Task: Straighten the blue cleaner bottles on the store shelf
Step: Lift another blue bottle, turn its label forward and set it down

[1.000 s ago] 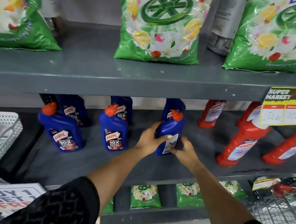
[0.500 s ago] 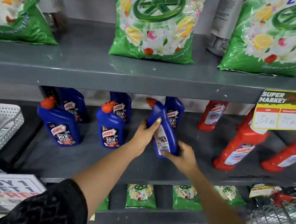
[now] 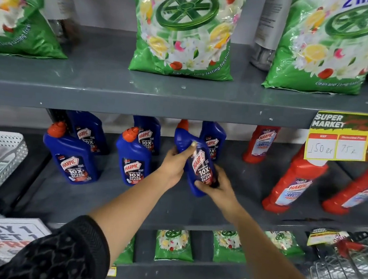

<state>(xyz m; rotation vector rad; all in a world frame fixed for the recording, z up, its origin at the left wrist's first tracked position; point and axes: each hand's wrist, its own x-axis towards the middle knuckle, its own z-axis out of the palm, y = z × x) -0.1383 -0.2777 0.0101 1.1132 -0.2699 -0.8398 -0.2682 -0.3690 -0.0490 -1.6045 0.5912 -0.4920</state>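
Both hands hold one blue cleaner bottle (image 3: 195, 163) with a red cap, tilted to the left above the grey middle shelf (image 3: 110, 197), its front label facing me. My left hand (image 3: 174, 163) grips its upper body; my right hand (image 3: 213, 185) grips its base. Two more blue bottles stand at the front of the shelf, one at the left (image 3: 73, 155) and one in the middle (image 3: 133, 157). Three blue bottles stand behind them, at the left (image 3: 88, 130), middle (image 3: 147, 133) and right (image 3: 214, 140).
Red cleaner bottles (image 3: 293, 183) stand on the same shelf to the right. Green detergent bags (image 3: 184, 31) sit on the shelf above, whose edge carries a yellow price tag (image 3: 338, 138). A white perforated basket (image 3: 3, 158) is at left, a wire cart (image 3: 345, 274) at lower right.
The held bottle has been turned so its front label faces me instead of the back label. It has tilted left, and my right hand has moved to its base.
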